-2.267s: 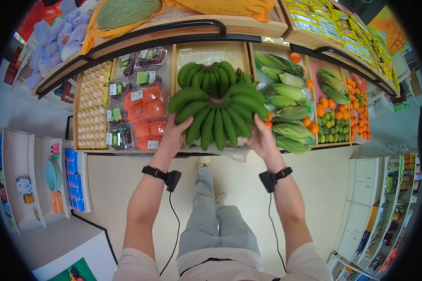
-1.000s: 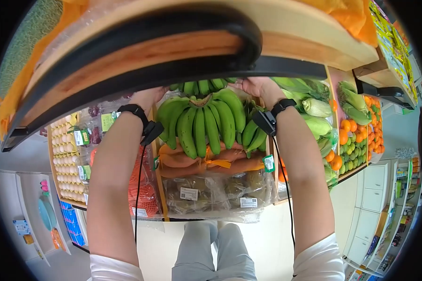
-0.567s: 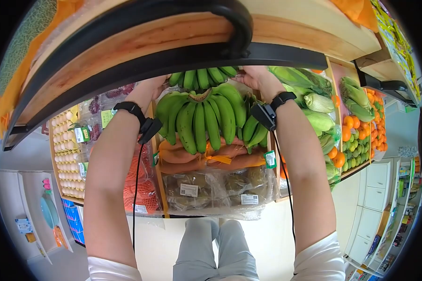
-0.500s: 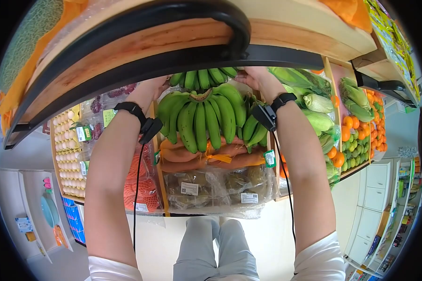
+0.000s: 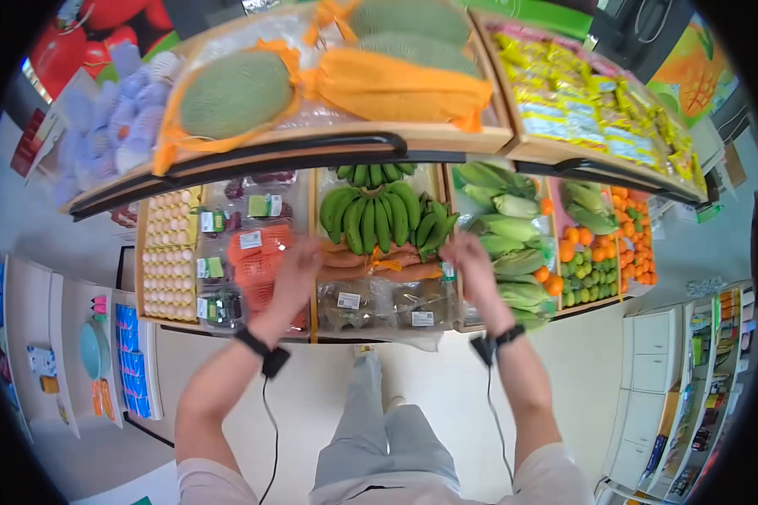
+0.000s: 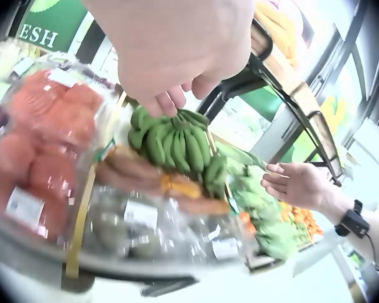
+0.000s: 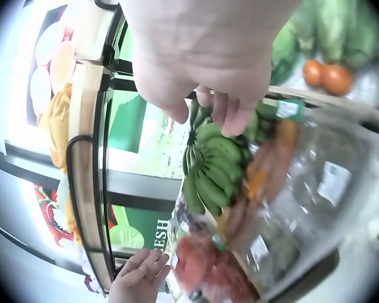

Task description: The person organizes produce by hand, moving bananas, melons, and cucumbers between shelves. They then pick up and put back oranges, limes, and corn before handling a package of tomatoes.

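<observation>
A large bunch of green bananas (image 5: 370, 217) lies in the middle bin, its stem end toward the back. Behind it, partly hidden by the upper shelf, is another green bunch (image 5: 375, 174). A smaller green bunch (image 5: 434, 227) sits to the right. My left hand (image 5: 301, 273), blurred, hovers at the bin's left side over the red fruit packs, holding nothing. On the other side my right hand (image 5: 473, 265) hangs near the small bunch and the corn, also with nothing in its fingers. In both wrist views the fingers are loosely bent and apart from the bananas.
Long orange-brown roots (image 5: 345, 268) and labelled plastic packs (image 5: 345, 305) fill the bin's front. Eggs (image 5: 170, 252) and red netted fruit (image 5: 261, 265) stand left; corn (image 5: 514, 227) and limes (image 5: 587, 278) right. The upper shelf's black rail (image 5: 269, 158) overhangs the back.
Both hands gripped a banana bunch 2.3 s ago. Half a second ago they were beside the rear bunch under the upper shelf; now they are drawn back, empty, and the head view is farther off.
</observation>
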Available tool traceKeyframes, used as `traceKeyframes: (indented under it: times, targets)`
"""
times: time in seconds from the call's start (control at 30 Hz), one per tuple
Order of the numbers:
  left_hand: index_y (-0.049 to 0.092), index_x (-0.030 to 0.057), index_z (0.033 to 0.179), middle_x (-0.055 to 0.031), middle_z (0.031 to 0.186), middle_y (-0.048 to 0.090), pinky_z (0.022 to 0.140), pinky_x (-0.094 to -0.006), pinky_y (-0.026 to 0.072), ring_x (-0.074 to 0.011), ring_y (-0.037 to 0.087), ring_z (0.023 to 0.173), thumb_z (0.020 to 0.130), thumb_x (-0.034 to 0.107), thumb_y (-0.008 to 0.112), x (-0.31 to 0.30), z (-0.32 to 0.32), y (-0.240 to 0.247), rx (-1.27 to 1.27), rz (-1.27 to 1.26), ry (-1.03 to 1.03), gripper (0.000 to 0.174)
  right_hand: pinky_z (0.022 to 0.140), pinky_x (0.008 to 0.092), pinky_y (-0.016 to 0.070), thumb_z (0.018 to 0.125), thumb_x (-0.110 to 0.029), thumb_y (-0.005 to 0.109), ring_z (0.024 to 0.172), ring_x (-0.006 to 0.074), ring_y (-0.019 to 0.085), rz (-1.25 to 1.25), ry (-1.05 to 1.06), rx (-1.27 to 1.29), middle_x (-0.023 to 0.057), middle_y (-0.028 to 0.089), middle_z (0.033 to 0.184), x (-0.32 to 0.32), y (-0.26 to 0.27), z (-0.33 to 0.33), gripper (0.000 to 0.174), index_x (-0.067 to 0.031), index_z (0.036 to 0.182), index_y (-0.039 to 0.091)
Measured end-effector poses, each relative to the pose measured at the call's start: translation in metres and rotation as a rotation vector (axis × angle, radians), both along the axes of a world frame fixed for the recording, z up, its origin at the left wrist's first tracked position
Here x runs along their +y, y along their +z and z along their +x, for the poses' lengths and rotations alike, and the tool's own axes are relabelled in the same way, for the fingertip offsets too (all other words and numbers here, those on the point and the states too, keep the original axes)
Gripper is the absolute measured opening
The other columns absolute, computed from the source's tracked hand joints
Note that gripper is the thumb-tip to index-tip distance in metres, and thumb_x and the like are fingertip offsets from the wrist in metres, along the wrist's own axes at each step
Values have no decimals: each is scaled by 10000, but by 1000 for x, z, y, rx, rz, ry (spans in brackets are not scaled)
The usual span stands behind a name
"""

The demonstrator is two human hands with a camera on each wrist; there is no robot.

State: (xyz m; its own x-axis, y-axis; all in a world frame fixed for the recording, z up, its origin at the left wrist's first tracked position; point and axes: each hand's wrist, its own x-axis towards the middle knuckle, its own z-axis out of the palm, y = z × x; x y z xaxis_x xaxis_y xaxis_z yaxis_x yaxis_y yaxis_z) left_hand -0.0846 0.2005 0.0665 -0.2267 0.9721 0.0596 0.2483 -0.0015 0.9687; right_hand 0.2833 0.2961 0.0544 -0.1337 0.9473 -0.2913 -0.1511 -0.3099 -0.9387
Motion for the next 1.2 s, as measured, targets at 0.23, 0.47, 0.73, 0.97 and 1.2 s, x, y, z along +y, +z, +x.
traceKeyframes:
  times: [0.23,0.47,0.73,0.97,1.2]
  targets:
    - [592,20,1304,-108,1176,686,897,-314,561,-176,681,1065,984,14,605,-303,67,1,-208,-301,-82,320,896,345,580,944,-76,626,995,229,700,-329,186,87,144,685,1126,-270,13,51,476,17,1395,508]
    - [596,15,1289,-87,1104,701,856,-307,560,-172,691,974,991,53,624,-395,93,50,-475,-374,-78,302,889,340,593,983,-43,563,988,238,714,-423,351,37,154,702,1094,-342,88,50,404,35,1377,524]
    - [642,24,1236,-71,1087,704,862,-296,553,-152,678,991,1014,131,635,-412,40,103,-337,-337,-92,246,841,321,602,971,-49,586,937,227,720,-360,211,157,143,718,1041,-394,116,11,381,57,1335,545]
    - [653,24,1217,-68,1085,717,847,-279,543,-156,692,990,1025,158,627,-474,-50,97,-347,-335,-16,236,865,351,602,1004,-68,546,946,242,719,-434,223,164,149,715,1036,-447,92,-53,297,36,1280,575]
    - [657,21,1212,-94,1117,734,844,-313,555,-180,709,986,1035,156,596,-546,-129,97,-300,-434,102,231,864,348,603,1021,-70,529,948,243,723,-438,162,266,147,717,1036,-496,110,-127,262,30,1255,594]
